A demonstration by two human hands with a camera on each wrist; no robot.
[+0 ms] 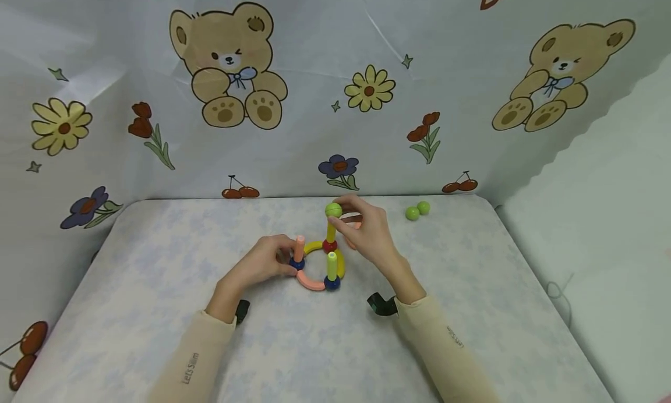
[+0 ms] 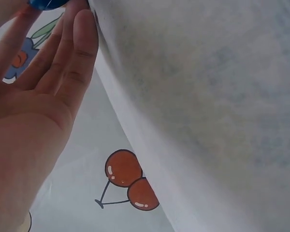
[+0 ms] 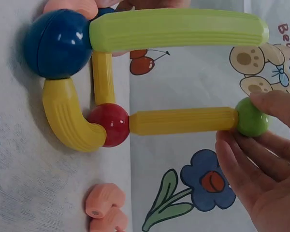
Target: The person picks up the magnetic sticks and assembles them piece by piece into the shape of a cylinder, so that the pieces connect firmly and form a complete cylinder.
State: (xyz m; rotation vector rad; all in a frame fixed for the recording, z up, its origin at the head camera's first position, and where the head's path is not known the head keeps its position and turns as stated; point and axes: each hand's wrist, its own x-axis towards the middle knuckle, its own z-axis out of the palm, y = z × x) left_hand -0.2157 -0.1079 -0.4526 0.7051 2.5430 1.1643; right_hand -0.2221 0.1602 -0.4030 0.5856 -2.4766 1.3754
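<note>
A ring of curved sticks and balls stands on the table. My right hand [image 1: 369,228] pinches a green ball [image 3: 252,117] between thumb and fingers; it sits at the top of an upright yellow stick [image 3: 183,121] rising from a red ball [image 3: 109,124]. My left hand [image 1: 264,258] grips the ring's left blue ball [image 1: 297,263], which carries an upright pink stick [image 1: 299,248]. At the front, another blue ball [image 1: 332,283] bears a light green stick [image 3: 179,30] with a bare top. A curved pink stick [image 1: 310,282] joins the two blue balls; curved yellow sticks [image 1: 340,264] complete the ring.
Two loose green balls [image 1: 412,213] lie near the table's back right. Pink curved pieces [image 3: 105,199] rest on the table behind my right hand. A printed cloth [image 1: 304,141] hangs along the table's back edge.
</note>
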